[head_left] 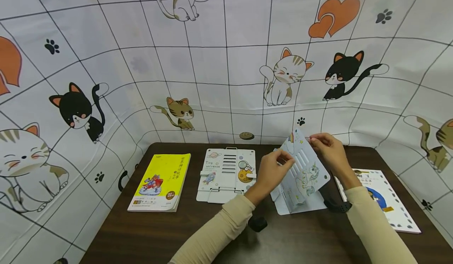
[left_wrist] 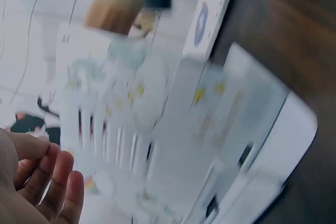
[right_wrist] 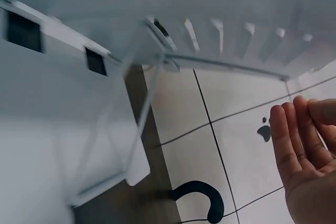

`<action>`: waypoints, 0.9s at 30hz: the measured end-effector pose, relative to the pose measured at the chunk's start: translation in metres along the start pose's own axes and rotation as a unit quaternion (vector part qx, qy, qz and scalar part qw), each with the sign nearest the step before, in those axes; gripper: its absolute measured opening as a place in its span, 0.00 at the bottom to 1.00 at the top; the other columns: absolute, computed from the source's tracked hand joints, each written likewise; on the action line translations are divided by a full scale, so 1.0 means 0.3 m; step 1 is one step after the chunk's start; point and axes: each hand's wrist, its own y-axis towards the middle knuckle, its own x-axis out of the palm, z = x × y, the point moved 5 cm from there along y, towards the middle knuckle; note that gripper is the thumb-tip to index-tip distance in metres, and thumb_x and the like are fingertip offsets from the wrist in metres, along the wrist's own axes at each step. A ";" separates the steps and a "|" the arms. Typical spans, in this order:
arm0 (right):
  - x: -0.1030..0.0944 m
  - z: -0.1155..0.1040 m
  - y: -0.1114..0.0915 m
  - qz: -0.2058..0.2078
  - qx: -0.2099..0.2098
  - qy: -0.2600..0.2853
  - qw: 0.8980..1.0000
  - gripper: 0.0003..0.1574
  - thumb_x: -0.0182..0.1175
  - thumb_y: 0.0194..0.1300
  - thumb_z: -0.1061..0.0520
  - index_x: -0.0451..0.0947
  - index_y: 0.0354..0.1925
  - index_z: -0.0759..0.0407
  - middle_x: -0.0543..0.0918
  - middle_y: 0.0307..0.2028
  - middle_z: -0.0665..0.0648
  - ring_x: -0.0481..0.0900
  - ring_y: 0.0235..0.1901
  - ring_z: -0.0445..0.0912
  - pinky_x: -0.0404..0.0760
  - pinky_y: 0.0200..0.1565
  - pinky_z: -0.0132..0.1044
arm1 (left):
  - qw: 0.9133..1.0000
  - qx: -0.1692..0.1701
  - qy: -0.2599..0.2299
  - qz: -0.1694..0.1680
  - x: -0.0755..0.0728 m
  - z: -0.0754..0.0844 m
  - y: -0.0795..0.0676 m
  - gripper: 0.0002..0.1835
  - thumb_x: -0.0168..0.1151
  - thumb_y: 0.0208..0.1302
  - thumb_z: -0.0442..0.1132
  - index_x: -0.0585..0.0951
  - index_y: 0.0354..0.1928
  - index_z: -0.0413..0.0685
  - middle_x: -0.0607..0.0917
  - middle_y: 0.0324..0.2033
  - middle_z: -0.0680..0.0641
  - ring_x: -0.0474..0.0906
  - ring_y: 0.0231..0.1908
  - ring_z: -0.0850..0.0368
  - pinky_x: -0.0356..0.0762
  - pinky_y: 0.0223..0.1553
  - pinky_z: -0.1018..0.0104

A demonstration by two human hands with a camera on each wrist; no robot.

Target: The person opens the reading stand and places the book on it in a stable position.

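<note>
A pale blue metal book stand (head_left: 297, 179) with a unicorn, stars and slots stands unfolded right of the table's middle, its panel leaning back on its base. Beside the panel's left edge is my left hand (head_left: 271, 169); in the left wrist view its fingers (left_wrist: 62, 174) are loosely bent before the slotted panel (left_wrist: 176, 145), holding nothing. My right hand (head_left: 329, 152) is raised by the panel's upper right edge. The right wrist view shows the stand's back, with a wire support (right_wrist: 149, 103) between panel and base; the right fingers (right_wrist: 286, 140) are nearly straight, thumb against them, nothing gripped.
A white folded book stand (head_left: 230, 185) with planet pictures lies mid-table. To its left is a yellow book (head_left: 161, 181). A white book (head_left: 393, 205) lies on the right, partly behind my right forearm. A cat-patterned cloth (head_left: 244, 67) hangs behind the dark table (head_left: 141, 236).
</note>
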 end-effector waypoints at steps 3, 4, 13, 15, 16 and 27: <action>-0.021 0.006 -0.077 0.025 0.000 -0.001 1.000 0.25 0.59 0.82 0.52 0.77 0.60 0.73 0.85 0.39 0.31 0.85 0.39 0.28 0.84 0.44 0.22 | 0.999 -0.025 -0.034 -0.010 -0.029 -0.034 0.047 0.05 0.71 0.72 0.40 0.90 0.43 0.46 0.92 0.37 0.49 0.83 0.34 0.68 0.79 0.37 0.79; -0.025 -0.001 -0.106 0.032 -0.002 0.006 0.999 0.24 0.60 0.81 0.52 0.78 0.59 0.72 0.86 0.38 0.32 0.85 0.39 0.29 0.84 0.43 0.22 | 0.998 -0.035 -0.044 -0.011 -0.037 -0.044 0.062 0.06 0.71 0.72 0.40 0.90 0.43 0.46 0.92 0.37 0.48 0.83 0.34 0.68 0.79 0.36 0.77; -0.028 -0.035 -0.335 0.080 -0.020 0.074 0.994 0.16 0.57 0.83 0.54 0.82 0.50 0.68 0.87 0.36 0.40 0.83 0.36 0.33 0.81 0.40 0.21 | 0.992 -0.108 -0.061 -0.023 -0.039 -0.122 0.170 0.10 0.67 0.76 0.39 0.91 0.50 0.42 0.93 0.39 0.44 0.87 0.35 0.61 0.82 0.37 0.75; -0.020 -0.036 -0.372 0.088 -0.024 0.059 0.994 0.15 0.55 0.84 0.56 0.80 0.48 0.68 0.86 0.35 0.41 0.83 0.34 0.35 0.81 0.39 0.22 | 0.991 -0.117 -0.058 -0.030 -0.029 -0.137 0.182 0.11 0.66 0.77 0.39 0.90 0.51 0.41 0.93 0.40 0.44 0.89 0.37 0.59 0.84 0.39 0.74; -0.015 -0.037 -0.389 0.089 -0.030 0.042 0.995 0.14 0.54 0.84 0.57 0.79 0.48 0.68 0.86 0.34 0.42 0.83 0.33 0.36 0.81 0.40 0.22 | 0.990 -0.121 -0.056 -0.034 -0.023 -0.144 0.188 0.11 0.64 0.78 0.39 0.90 0.51 0.41 0.93 0.41 0.43 0.89 0.39 0.58 0.84 0.40 0.74; 0.040 -0.012 -0.458 0.043 -0.109 0.119 0.986 0.13 0.58 0.70 0.79 0.68 0.49 0.75 0.84 0.36 0.50 0.85 0.30 0.42 0.85 0.37 0.29 | 0.980 -0.157 -0.039 -0.111 0.049 -0.190 0.204 0.20 0.54 0.83 0.37 0.78 0.70 0.44 0.83 0.66 0.44 0.80 0.67 0.49 0.80 0.66 0.59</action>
